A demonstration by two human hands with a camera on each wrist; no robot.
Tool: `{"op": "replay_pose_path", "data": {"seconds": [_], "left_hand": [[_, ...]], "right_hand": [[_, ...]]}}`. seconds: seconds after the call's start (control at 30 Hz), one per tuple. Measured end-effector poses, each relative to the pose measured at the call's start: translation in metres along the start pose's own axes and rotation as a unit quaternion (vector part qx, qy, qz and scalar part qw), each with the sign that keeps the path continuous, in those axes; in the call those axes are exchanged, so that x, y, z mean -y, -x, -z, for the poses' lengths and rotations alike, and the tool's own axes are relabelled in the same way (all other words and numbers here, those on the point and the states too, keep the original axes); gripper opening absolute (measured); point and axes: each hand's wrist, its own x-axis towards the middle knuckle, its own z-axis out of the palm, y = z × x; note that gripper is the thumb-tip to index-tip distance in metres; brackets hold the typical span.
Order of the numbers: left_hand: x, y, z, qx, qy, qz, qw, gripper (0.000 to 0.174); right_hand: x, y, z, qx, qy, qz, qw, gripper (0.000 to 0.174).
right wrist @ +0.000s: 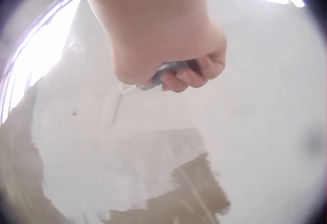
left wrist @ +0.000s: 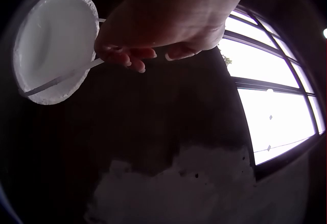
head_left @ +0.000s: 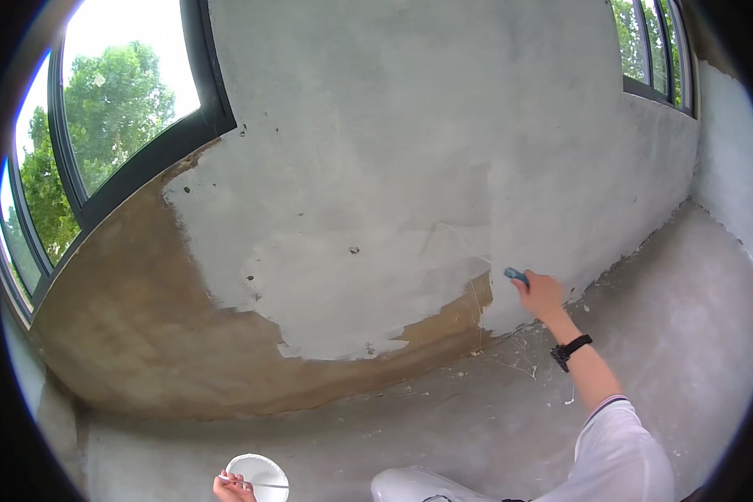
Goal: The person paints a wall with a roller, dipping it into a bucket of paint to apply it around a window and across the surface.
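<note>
My right hand (head_left: 544, 294) grips the blue handle (head_left: 516, 276) of what looks like a paint roller. In the right wrist view, fingers of the right hand (right wrist: 173, 65) curl round that handle, and a thin pale rod runs from it to the wall. The roller's head blends into the pale coat on the wall (head_left: 376, 167). Low at the left, my left hand (head_left: 236, 487) holds a white bucket (head_left: 259, 462) by its thin handle. The left wrist view shows the bucket (left wrist: 56, 45) tilted, its rim crusted white, beside the left hand (left wrist: 153, 35).
Bare brown wall (head_left: 134, 309) spreads at the lower left, with another brown patch (head_left: 452, 326) below the roller. A dark-framed window (head_left: 134, 100) stands at the left, a second window (head_left: 657, 50) at the upper right. White splashes mark the grey floor (head_left: 335, 418).
</note>
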Motion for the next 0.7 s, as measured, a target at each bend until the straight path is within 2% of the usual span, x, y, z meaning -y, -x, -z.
{"op": "replay_pose_path", "data": {"seconds": [0.07, 0.1, 0.17, 0.3, 0.33, 0.37, 0.4, 0.43, 0.47, 0.6, 0.67, 0.7], "left_hand": [[-0.006, 0.021, -0.014, -0.069, 0.001, -0.014, 0.998, 0.006], [-0.007, 0.017, -0.003, -0.071, 0.002, -0.017, 0.997, 0.006], [-0.005, 0.009, 0.033, -0.021, 0.019, -0.007, 1.0, 0.007], [-0.02, 0.043, 0.026, -0.046, -0.002, -0.027, 0.999, 0.003], [-0.02, 0.044, 0.028, -0.044, 0.008, -0.029, 0.999, 0.001], [-0.02, 0.046, 0.028, -0.041, 0.02, -0.03, 0.999, 0.002], [-0.02, 0.05, 0.027, -0.052, 0.016, -0.036, 0.998, 0.005], [-0.021, 0.053, 0.029, -0.057, 0.02, -0.041, 0.997, 0.005], [-0.022, 0.055, 0.031, -0.065, 0.015, -0.047, 0.997, 0.006], [-0.026, 0.058, 0.047, -0.087, 0.024, -0.042, 0.995, 0.006], [-0.026, 0.062, 0.05, -0.118, 0.026, -0.049, 0.991, 0.005], [-0.028, 0.063, 0.052, -0.144, 0.03, -0.058, 0.987, 0.004]], "right_hand": [[0.047, -0.005, -0.016, 0.002, -0.061, 0.013, 0.998, 0.037], [0.073, -0.007, -0.024, -0.001, -0.089, 0.026, 0.996, 0.038], [0.135, -0.007, -0.022, 0.019, -0.127, 0.023, 0.991, 0.04], [0.224, 0.0, -0.048, 0.047, -0.194, 0.115, 0.973, 0.04], [0.242, 0.003, -0.064, 0.087, -0.333, 0.11, 0.933, 0.036], [0.258, 0.006, -0.077, 0.127, -0.462, 0.104, 0.872, 0.033], [0.276, 0.011, -0.074, 0.129, -0.467, 0.111, 0.868, 0.033], [0.294, 0.018, -0.065, 0.227, -0.587, 0.073, 0.774, 0.029], [0.308, 0.023, -0.061, 0.319, -0.685, 0.031, 0.654, 0.025], [0.335, 0.043, -0.071, 0.302, -0.725, 0.013, 0.619, 0.021], [0.341, 0.059, -0.082, 0.295, -0.733, -0.053, 0.611, 0.029], [0.344, 0.07, -0.104, 0.299, -0.735, -0.048, 0.607, 0.029]]}}
